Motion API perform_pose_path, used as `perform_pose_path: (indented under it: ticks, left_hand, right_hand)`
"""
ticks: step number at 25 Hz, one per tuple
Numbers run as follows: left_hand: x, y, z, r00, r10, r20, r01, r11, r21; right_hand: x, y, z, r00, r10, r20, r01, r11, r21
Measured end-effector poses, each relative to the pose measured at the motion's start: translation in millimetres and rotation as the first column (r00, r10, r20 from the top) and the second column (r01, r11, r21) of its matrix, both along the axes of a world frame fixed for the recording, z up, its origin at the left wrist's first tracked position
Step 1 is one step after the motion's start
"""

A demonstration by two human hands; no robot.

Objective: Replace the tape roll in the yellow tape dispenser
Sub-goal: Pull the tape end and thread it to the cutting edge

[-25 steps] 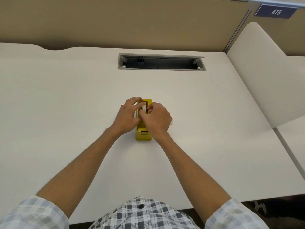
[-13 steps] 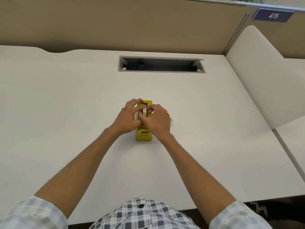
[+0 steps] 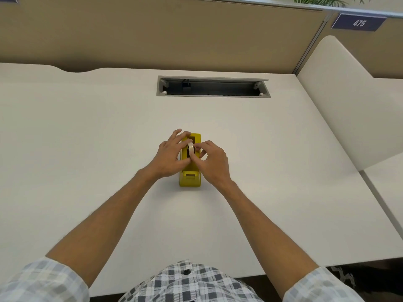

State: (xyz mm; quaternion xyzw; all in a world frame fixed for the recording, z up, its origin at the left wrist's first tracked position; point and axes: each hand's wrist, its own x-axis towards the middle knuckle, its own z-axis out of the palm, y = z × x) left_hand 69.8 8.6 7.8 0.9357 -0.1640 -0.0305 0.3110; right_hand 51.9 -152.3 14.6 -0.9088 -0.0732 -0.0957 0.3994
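The yellow tape dispenser (image 3: 190,179) stands in the middle of the white desk (image 3: 87,149), its cutter end toward me. A pale tape roll (image 3: 191,149) sits on edge above the dispenser's dark slot. My left hand (image 3: 169,159) rests on the dispenser's left side, with its thumb against the roll. My right hand (image 3: 212,161) pinches the roll from the right with thumb and fingers. Both hands hide the roll's lower part, so I cannot tell whether it rests in the slot.
A grey cable tray opening (image 3: 213,88) is cut into the desk behind the dispenser. A beige partition wall (image 3: 174,35) runs along the back, and a white side panel (image 3: 349,101) closes the right. The desk's front edge is near my checked shirt (image 3: 185,282).
My right hand's fingers have spread and lifted a little, and more of the dispenser's slot and roll shows. The camera has tilted slightly upward.
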Motion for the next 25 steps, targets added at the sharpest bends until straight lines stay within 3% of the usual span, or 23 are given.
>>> perform_pose_path:
  ticks: [9,17,25]
  left_hand:
    - [-3.2,-2.7,1.7,0.999,0.030,0.012,-0.029,0.997,-0.075]
    - [-7.4,-6.8,-5.9,0.995,0.049,0.092,-0.025,0.968,-0.251]
    - [-7.7,-8.2,-4.1,0.991,0.112,0.077,-0.086,0.954,-0.289]
  right_hand:
    - [2.4,0.2,1.3,0.997,-0.056,-0.047,0.060,0.994,0.088]
    - [3.1,5.0,5.7,0.998,-0.055,-0.014,0.056,0.996,0.067]
    - [7.5,4.7,6.3,1.000,0.009,0.014,-0.009,1.000,-0.022]
